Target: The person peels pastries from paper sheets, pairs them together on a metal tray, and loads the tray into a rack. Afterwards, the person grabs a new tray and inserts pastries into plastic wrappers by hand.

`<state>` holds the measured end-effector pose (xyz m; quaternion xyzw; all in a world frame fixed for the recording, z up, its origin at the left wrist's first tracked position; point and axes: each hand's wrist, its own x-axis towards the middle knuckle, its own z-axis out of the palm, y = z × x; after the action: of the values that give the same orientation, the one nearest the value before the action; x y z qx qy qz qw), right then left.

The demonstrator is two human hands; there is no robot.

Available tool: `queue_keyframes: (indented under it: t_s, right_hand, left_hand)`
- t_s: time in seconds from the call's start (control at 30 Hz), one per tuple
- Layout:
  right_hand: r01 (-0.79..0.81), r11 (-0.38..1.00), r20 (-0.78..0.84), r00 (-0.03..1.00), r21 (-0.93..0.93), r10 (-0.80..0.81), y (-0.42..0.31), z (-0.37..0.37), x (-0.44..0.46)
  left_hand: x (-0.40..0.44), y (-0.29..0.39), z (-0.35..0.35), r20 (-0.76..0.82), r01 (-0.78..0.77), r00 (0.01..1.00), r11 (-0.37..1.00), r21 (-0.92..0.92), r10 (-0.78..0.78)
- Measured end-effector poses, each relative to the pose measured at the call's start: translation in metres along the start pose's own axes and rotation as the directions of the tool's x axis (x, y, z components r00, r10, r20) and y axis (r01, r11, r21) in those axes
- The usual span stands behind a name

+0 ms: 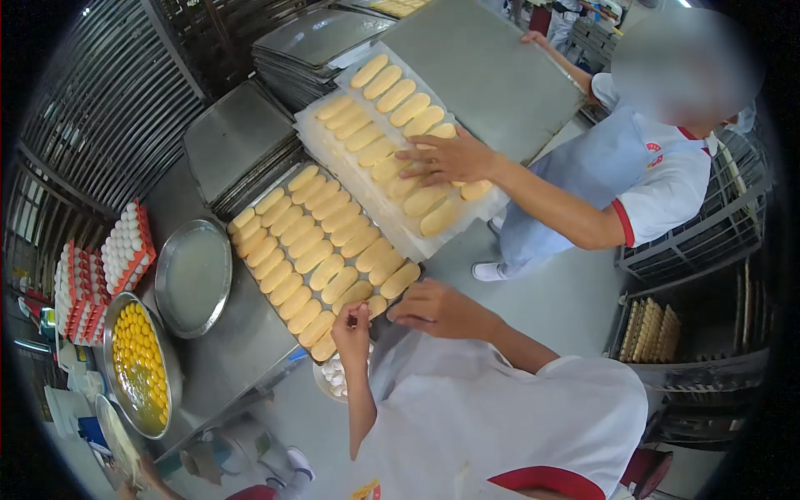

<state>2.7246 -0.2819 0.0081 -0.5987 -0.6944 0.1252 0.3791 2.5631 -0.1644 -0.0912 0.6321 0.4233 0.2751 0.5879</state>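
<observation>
My left hand [352, 327] is closed in a pinch at the near edge of a tray of oval pastries [310, 254]; what its fingertips hold is too small to name. My right hand [437, 308] is beside the tray's near right corner, its fingers curled together over the edge, and anything between them is hidden. The golden pastries lie in close rows. Behind this tray, more pastries [385, 158] lie on white paper [321, 150], under the spread hand [450, 158] of a co-worker.
The co-worker's other hand [533, 39] holds a large metal sheet [492, 75]. Stacked trays [237, 137] stand at the back. On the left are a steel bowl [193, 279], a bowl of yolks [140, 362] and egg cartons [129, 250]. A rack [696, 233] stands right.
</observation>
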Motion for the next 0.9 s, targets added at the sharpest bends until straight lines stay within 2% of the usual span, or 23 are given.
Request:
queue_keyframes:
  t_s: [0.07, 0.1, 0.17, 0.4, 0.47, 0.6, 0.63, 0.67, 0.7, 0.77, 0.8, 0.83, 0.87, 0.9]
  right_hand:
    - [0.007, 1.000, -0.120, 0.993, -0.023, -0.010, 0.008, -0.009, 0.002]
    - [0.006, 1.000, -0.119, 0.993, -0.023, -0.008, 0.010, -0.015, 0.003]
    - [-0.161, 0.986, -0.150, 0.975, 0.036, 0.164, 0.015, -0.028, 0.001]
    - [-0.251, 0.964, -0.305, 0.928, -0.081, 0.216, 0.046, -0.072, -0.010]
    - [-0.282, 0.952, -0.359, 0.906, -0.122, 0.223, 0.054, -0.085, -0.014]
    - [-0.322, 0.923, -0.419, 0.883, -0.210, 0.212, 0.088, -0.108, -0.019]
    - [-0.333, 0.901, -0.428, 0.883, -0.278, 0.194, 0.101, -0.116, -0.018]
    - [-0.344, 0.873, -0.433, 0.884, -0.346, 0.176, 0.108, -0.123, -0.017]
    - [-0.349, 0.869, -0.436, 0.882, -0.350, 0.179, 0.112, -0.130, -0.015]
    - [-0.224, 0.886, -0.287, 0.952, -0.407, 0.109, 0.117, -0.137, -0.007]
    - [-0.211, 0.893, -0.276, 0.956, -0.397, 0.102, 0.123, -0.136, -0.007]
    - [-0.185, 0.865, -0.218, 0.972, -0.466, 0.090, 0.132, -0.137, -0.009]
    - [-0.151, 0.833, -0.159, 0.984, -0.532, 0.076, 0.140, -0.136, -0.008]
    - [-0.130, 0.844, -0.146, 0.987, -0.520, 0.062, 0.142, -0.134, -0.006]
  left_hand:
    - [0.002, 0.005, 0.003, -0.005, 0.013, 1.000, 1.000, -0.004, -0.013]
    - [0.003, 0.008, 0.004, -0.005, 0.014, 1.000, 1.000, -0.005, -0.014]
    - [0.005, 0.012, 0.006, -0.027, -0.010, 1.000, 1.000, 0.009, 0.010]
    - [0.019, 0.034, 0.013, -0.041, -0.017, 0.999, 0.995, 0.096, 0.021]
    - [0.027, 0.043, 0.018, -0.070, -0.149, 0.985, 0.977, 0.150, 0.161]
    - [0.043, 0.094, 0.044, -0.050, -0.142, 0.987, 0.970, 0.196, 0.154]
    - [0.049, 0.105, 0.055, -0.007, -0.269, 0.961, 0.943, 0.196, 0.275]
    - [0.054, 0.115, 0.068, 0.034, -0.390, 0.920, 0.901, 0.188, 0.391]
    - [0.059, 0.125, 0.080, 0.040, -0.392, 0.919, 0.902, 0.182, 0.392]
    - [0.069, 0.143, 0.103, 0.146, -0.319, 0.945, 0.920, 0.225, 0.292]
    - [0.077, 0.141, 0.115, 0.156, -0.375, 0.927, 0.876, 0.304, 0.342]
    - [0.084, 0.137, 0.125, 0.161, -0.420, 0.908, 0.822, 0.384, 0.388]
    - [0.089, 0.139, 0.133, 0.189, -0.418, 0.909, 0.811, 0.410, 0.372]
    - [0.092, 0.141, 0.140, 0.220, -0.417, 0.909, 0.799, 0.433, 0.354]
